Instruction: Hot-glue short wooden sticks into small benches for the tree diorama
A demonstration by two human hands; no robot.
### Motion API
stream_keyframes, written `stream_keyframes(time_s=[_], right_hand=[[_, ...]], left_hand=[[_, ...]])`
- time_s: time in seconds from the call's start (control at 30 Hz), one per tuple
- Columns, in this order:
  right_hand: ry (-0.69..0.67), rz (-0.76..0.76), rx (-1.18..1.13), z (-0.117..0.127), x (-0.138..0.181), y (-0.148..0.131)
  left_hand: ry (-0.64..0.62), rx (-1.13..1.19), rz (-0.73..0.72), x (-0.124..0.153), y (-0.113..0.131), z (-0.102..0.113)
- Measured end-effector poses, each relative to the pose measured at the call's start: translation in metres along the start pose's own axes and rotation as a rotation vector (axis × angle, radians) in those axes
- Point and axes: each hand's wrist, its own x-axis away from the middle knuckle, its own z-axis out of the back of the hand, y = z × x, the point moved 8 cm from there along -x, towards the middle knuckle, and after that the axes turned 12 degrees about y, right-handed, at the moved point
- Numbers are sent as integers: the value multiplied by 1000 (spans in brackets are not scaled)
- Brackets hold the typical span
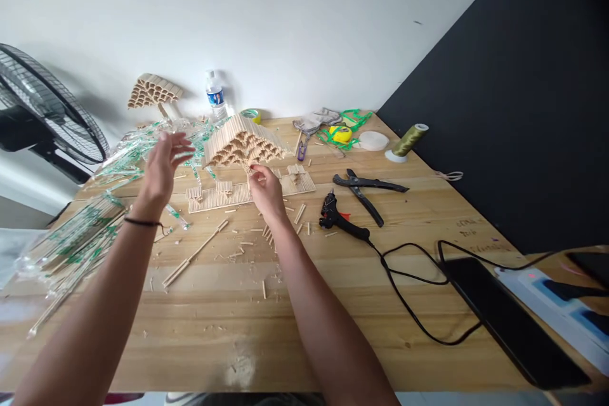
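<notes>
Wooden sticks, laid side by side, make up the stick model [240,136] before me, and in the head view its roof-like top stands above the base strip [240,195], over the far half of the counter [200,355]. My right hand [264,190] is closed on the slim stem just under that top, while my left hand [164,168] is raised to the side, fingers spread, holding nothing. I judge the step in hand to be steadying or setting the stem at the strip; whether its foot is fixed I cannot tell, since my fingers hide it. From here the work seems to call for a light, upright hold that spares the small blocks [224,188] on the strip.

For moving, most room lies toward the near edge, past the loose sticks [177,271]. To my right, the glue gun [342,221] and pliers [356,181] limit my elbow, and a cable [447,343] loops beyond. To my left, wrapped bundles [80,241] crowd the counter's edge, leaving that arm less space
</notes>
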Motion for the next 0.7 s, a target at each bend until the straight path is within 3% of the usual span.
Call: stream_keyframes(time_s=[0.17, 0.3, 0.5, 0.7], right_hand=[[-20, 119, 162, 2, -2, 5], [-97, 187, 260, -5, -9, 6], [-205, 205, 359, -7, -21, 0], [-202, 227, 372, 6, -9, -12]], left_hand=[[2, -110, 94, 80, -42, 35], [-81, -278, 72, 122, -57, 53], [-216, -343, 57, 135, -64, 55], [-320, -323, 21, 142, -58, 48]])
